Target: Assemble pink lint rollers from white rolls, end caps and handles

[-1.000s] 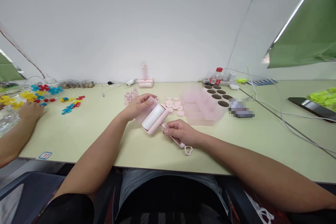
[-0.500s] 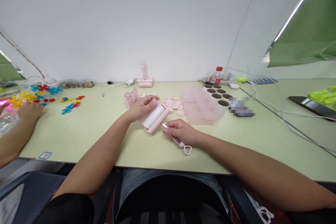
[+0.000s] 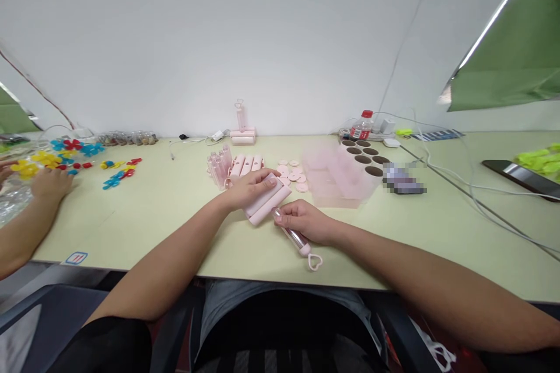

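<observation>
My left hand (image 3: 251, 189) is closed on a pale pink lint roller head (image 3: 270, 203), which lies tilted above the table. Between the fingers of my right hand (image 3: 306, 220) is a clear and pink handle (image 3: 297, 239) with a heart-shaped ring at its lower end. The handle's upper end is close to the head's lower edge; whether they touch, I cannot tell. Beyond my left hand are several pink roller heads (image 3: 247, 164) and a bunch of clear handles (image 3: 219, 164). Pink discs (image 3: 294, 176) lie behind the held head.
An assembled lint roller (image 3: 242, 135) stands by the wall. To the right are translucent pink bags (image 3: 336, 180), brown tubes (image 3: 362, 159), a bottle (image 3: 362, 125), cables and a phone (image 3: 520, 178). At left, another person's hand (image 3: 51, 185) is among coloured plastic flowers (image 3: 46, 158).
The roller head has shifted slightly right and turned, with less of its white roll showing. The handle's heart end has swung a little lower. Pink roller heads behind my left hand are now visible.
</observation>
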{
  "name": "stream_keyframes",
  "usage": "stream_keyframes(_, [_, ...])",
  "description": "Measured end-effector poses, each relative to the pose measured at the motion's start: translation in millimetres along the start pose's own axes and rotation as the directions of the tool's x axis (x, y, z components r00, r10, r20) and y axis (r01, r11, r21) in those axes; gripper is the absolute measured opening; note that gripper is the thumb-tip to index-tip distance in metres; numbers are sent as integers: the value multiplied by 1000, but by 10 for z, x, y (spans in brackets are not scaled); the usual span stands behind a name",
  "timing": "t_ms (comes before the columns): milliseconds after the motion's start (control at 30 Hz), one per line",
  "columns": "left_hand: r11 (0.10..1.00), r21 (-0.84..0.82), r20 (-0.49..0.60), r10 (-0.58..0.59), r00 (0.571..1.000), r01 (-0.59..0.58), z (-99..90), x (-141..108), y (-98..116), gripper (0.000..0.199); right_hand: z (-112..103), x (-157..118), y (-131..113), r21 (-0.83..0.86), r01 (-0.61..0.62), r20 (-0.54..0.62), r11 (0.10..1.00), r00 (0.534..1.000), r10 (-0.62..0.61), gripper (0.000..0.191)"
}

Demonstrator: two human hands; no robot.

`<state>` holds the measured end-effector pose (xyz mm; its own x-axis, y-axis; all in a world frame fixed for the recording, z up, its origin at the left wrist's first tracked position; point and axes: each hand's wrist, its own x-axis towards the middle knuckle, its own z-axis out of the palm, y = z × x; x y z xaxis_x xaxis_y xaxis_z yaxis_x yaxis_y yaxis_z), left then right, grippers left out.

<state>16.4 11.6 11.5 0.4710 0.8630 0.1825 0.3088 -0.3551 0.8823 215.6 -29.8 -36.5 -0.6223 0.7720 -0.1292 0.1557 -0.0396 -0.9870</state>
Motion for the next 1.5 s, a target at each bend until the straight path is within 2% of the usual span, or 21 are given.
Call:
stream_keyframes(133, [999,31,3,34,999,-34,-8,17,-31,47,6,-5,-9,-7,-3,1,1000,1000,3,48])
stream_keyframes(300, [995,82,-47,62,997,-58,0,52,-81,47,12,8,-31,-17,-5,-34,1000,999,5,47])
stream_keyframes(433, [995,96,-183,51,982,-33,-19,74,-103,52,13,40,-17,8,3,-91,1000,996,-3,45])
stream_keyframes(500, [996,25,-291,94,952,-90,-42,77,-106,50,11,57,4,22,5,-114,1000,993,-2,44])
stream_keyframes(600, [978,-37,-451,167,877,-205,-78,65,-99,44,-1,79,39,43,15,-147,999,989,-8,43])
stream_keyframes(667, [968,-19,-512,204,835,-249,-88,54,-97,40,-13,90,53,50,23,-172,999,985,-14,42])
stream_keyframes(700, [967,-10,-517,213,829,-254,-86,51,-101,39,-19,95,54,48,27,-186,998,982,-18,42])
stream_keyframes(900, [971,149,-409,231,883,-185,-14,71,-190,35,-37,111,19,102,72,-242,992,969,-45,46])
stream_keyframes(1067, [933,299,-308,293,905,-201,24,72,-226,35,-47,123,16,92,106,-348,990,935,-68,50])
stream_keyframes(1167, [903,367,-262,332,906,-225,45,64,-217,35,-53,124,21,79,119,-362,990,929,-83,51])
stream_keyframes(1500, [902,373,-219,315,923,-219,79,52,-210,44,-65,139,48,75,171,-374,983,918,-131,51])
